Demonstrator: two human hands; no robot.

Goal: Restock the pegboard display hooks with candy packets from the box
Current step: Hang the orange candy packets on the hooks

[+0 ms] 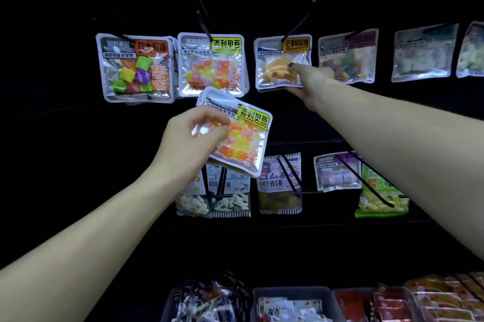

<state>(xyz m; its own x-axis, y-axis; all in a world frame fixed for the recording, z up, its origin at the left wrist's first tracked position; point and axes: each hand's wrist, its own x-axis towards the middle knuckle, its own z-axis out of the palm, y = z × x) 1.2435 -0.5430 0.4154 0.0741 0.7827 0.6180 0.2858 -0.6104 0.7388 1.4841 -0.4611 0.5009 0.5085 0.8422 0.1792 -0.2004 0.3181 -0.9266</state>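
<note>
Two hands are up at the display, and from our head camera we have the left hand (195, 133) pinching a jelly bean packet (237, 135) between thumb and curled fingers, held out in the air just below the hanging jelly bean packets (212, 65). Same yellow label on both, so we judge that hook (204, 25) is where ours belongs. The packet in our grip sits tilted, its top edge and hang end pointing up and to the left, and the hook tip lies just above it, nearly straight up. Our left hand is clearly the nearer one to that hook. Over on the other side, our right hand (311, 80) is reaching to the mango packet (282, 62), thumb laid on its front and fingers tucked under its bottom edge, so it is gripping that packet while it hangs on its own hook. We cannot make out the hang hole on our packet.
</note>
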